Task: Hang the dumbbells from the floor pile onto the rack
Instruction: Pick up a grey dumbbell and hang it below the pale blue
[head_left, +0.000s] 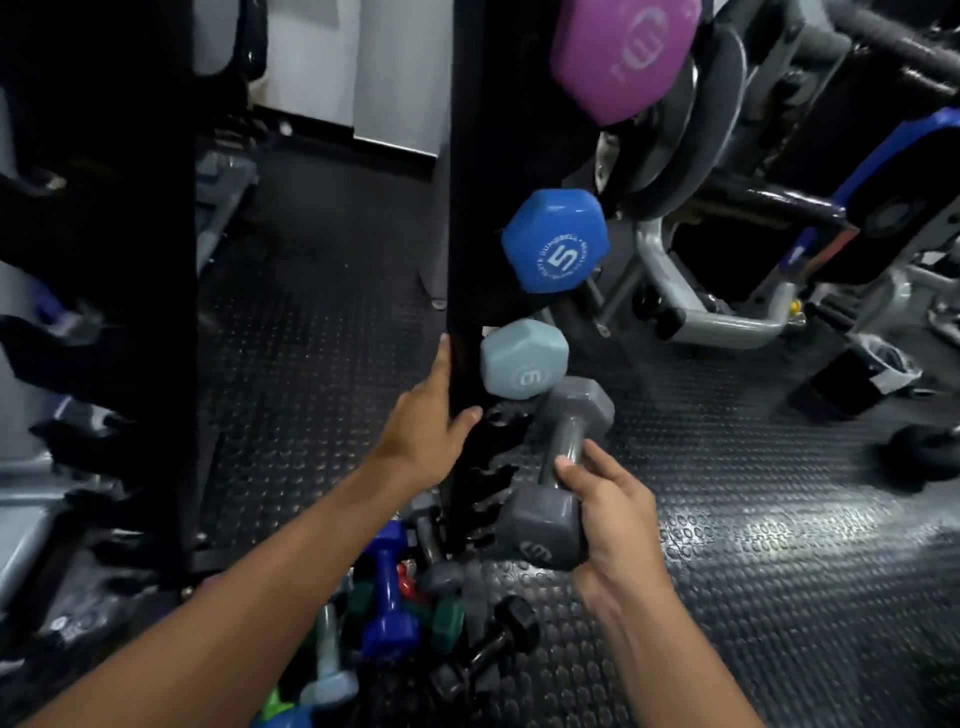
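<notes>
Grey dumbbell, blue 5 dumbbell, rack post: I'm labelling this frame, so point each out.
grey dumbbell (540, 530): head view, on its near head beside the right hand.
blue 5 dumbbell (556, 241): head view, on its numbered end face.
rack post (467, 260): head view, on its black upright.

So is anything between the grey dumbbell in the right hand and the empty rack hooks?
Nothing visible: the grey hexagonal dumbbell in the right hand sits beside the black rack's empty hooks, below the pale blue dumbbell.
</notes>
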